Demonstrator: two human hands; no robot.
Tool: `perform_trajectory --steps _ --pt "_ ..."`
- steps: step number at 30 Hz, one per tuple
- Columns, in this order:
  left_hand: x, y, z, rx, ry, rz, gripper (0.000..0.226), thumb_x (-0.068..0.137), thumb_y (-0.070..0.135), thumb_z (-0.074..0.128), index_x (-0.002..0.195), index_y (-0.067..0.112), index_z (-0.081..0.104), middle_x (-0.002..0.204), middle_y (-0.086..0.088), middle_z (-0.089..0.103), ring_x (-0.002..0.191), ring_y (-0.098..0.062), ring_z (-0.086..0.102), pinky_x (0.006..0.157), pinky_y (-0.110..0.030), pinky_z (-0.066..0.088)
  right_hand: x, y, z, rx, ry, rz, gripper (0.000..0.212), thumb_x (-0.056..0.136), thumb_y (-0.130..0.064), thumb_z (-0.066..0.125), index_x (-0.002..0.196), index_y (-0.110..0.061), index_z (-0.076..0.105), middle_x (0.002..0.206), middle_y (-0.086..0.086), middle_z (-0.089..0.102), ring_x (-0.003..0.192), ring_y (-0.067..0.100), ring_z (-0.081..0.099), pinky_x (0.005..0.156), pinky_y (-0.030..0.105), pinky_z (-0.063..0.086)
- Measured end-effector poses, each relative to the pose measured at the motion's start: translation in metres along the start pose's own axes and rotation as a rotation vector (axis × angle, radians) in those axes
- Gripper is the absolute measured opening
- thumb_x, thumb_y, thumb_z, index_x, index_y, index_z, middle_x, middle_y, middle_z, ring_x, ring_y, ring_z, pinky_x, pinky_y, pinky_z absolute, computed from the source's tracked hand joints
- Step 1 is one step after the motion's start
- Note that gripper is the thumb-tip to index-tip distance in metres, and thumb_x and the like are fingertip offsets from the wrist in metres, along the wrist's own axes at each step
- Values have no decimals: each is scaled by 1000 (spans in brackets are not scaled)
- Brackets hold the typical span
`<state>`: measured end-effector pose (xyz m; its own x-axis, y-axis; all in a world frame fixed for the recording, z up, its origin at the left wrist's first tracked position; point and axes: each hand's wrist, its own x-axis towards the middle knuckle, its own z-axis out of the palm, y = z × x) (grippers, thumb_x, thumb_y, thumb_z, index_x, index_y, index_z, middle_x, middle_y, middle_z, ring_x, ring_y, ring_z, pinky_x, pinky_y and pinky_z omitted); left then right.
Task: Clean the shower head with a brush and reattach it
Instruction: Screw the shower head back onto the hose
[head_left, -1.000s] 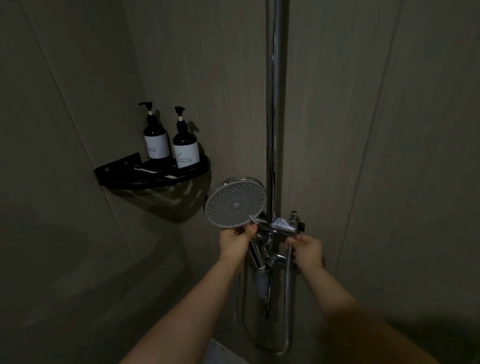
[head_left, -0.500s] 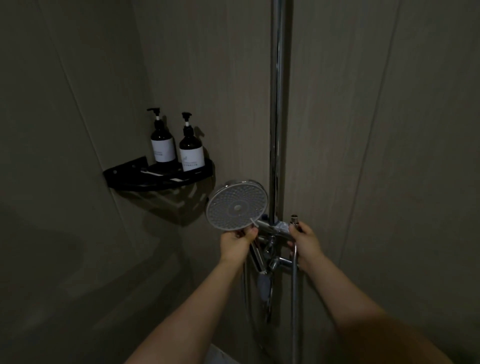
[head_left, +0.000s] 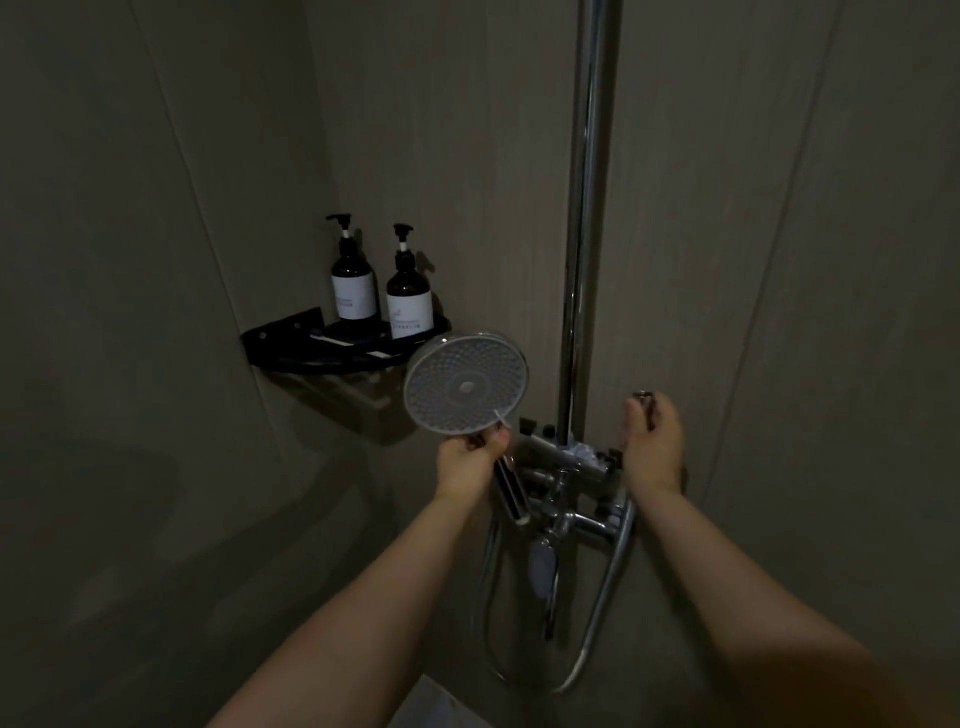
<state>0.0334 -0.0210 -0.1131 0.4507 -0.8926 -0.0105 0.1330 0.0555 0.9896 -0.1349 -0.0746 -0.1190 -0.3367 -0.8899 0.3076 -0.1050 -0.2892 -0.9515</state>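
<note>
Left hand (head_left: 467, 462) clenches shower head (head_left: 466, 385) handle; right hand (head_left: 652, 441) closed around hose end (head_left: 643, 396).

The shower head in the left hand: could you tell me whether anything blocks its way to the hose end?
Nothing visible does. The shower head and the hose end in the right hand have only the chrome riser pipe behind the gap.

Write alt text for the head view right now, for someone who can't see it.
In a dim shower, the left hand holds a round shower head by its handle, face toward the camera, while the right hand grips the hose end beside the chrome mixer valve. Two pump bottles stand on a black corner shelf.
</note>
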Motion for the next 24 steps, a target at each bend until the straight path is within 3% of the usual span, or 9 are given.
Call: perform_trajectory --steps 2,4,6,7,9,12,14,20,24 --pt "0 16 -7 -29 12 6 22 86 3 59 105 -8 61 95 -14 63 88 -23 60 85 -33 46 -13 -14 -3 -35 -205 -84 9 95 -13 46 95 -16 55 78 -6 54 76 10 50 67 14 42" --pt "0 34 -15 -112 14 21 6 88 5 56 91 1 60 78 -10 61 66 -17 62 72 -35 49 -29 -28 1 -85 -417 -73 22 96 -11 44 115 -11 57 96 -2 58 89 9 53 76 17 41" --pt "0 52 -24 -251 13 22 11 90 8 53 79 9 52 62 -6 57 47 -10 59 56 -31 53 -42 -41 9 -137 -592 -14 35 97 -9 43 131 -13 49 114 -3 54 106 8 49 87 19 37" --pt "-2 63 -30 -306 17 23 13 92 9 51 79 12 50 59 -5 56 46 -10 58 53 -30 53 -48 -48 12 -167 -664 -7 38 96 -5 43 133 -13 48 115 -5 53 106 6 49 88 15 36" --pt "-7 84 -43 -363 26 47 12 94 13 49 82 17 50 65 -5 54 55 -14 57 61 -33 52 -59 -58 19 -212 -772 -41 36 93 1 46 126 -9 54 101 -8 58 87 -5 53 74 1 38" --pt "-14 110 -63 -409 69 106 10 95 18 48 85 20 49 69 -4 51 61 -16 51 65 -34 49 -79 -66 32 -164 -832 -1 28 88 5 53 115 3 60 66 -9 56 50 -9 52 53 4 40" --pt "-19 124 -75 -414 109 145 12 95 18 47 83 20 48 69 -4 50 60 -15 50 62 -31 48 -92 -72 41 -140 -896 41 30 86 2 58 115 -2 62 59 -9 60 48 -2 51 49 11 41" --pt "-33 153 -104 -481 176 183 14 94 21 48 80 20 48 66 -2 49 57 -14 49 59 -29 47 -129 -101 73 -16 -929 -9 37 89 -1 56 122 -17 57 71 -2 62 39 -1 45 42 13 36" --pt "-36 161 -116 -536 226 181 18 94 22 49 77 17 44 63 -2 47 53 -14 46 53 -28 44 -142 -111 87 52 -927 12 32 91 0 51 114 -22 54 71 1 61 37 -1 45 41 13 36"
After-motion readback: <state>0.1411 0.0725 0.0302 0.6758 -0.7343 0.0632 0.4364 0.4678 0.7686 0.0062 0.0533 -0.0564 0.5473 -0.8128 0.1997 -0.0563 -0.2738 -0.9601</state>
